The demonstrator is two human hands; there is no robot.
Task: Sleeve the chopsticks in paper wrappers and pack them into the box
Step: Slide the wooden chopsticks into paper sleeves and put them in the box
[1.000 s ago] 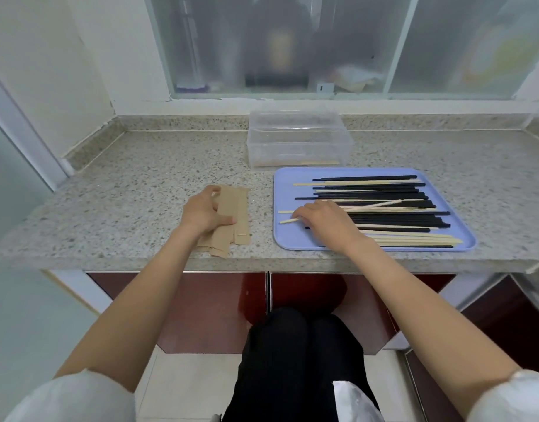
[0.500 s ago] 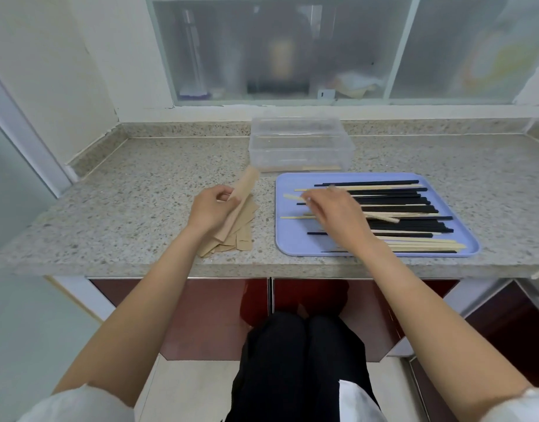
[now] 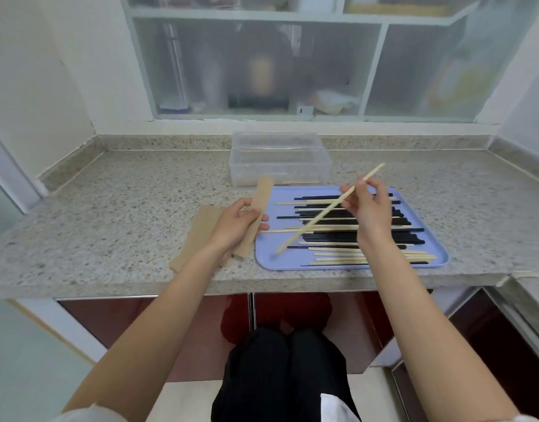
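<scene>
The worktop [image 3: 125, 208] runs across the middle of the frame, its front edge just below the tray [image 3: 265, 254] and the wrapper stack [image 3: 198, 236], so you have little room toward yourself and plenty toward the back wall and the left. The box [image 3: 280, 166] stands open at upper centre, touching or just behind the tray's far edge; it looks nearly empty apart from what may be a sleeved pair low inside, so most of the job seems to lie ahead.

The tray carries the loose chopsticks [image 3: 347, 236], black and pale mixed, lying roughly side to side.

Your left hand [image 3: 234, 226] grips one wrapper [image 3: 260, 202] at its lower half, the free end pointing up toward the box. Your right hand [image 3: 368, 208] pinches a pale stick [image 3: 320, 214] near its upper end; the lower tip hangs over the tray's left corner, near the wrapper but not in it. I can't tell whether you hold one stick or a matched pair.

To sleeve it well, I'd turn the wrapper's open mouth toward the stick's tip, squeeze the paper's edges lightly so it gapes, and feed the tip in along the paper's length. Keep the long stick low as it swings, since its far end points at the box wall.
</scene>
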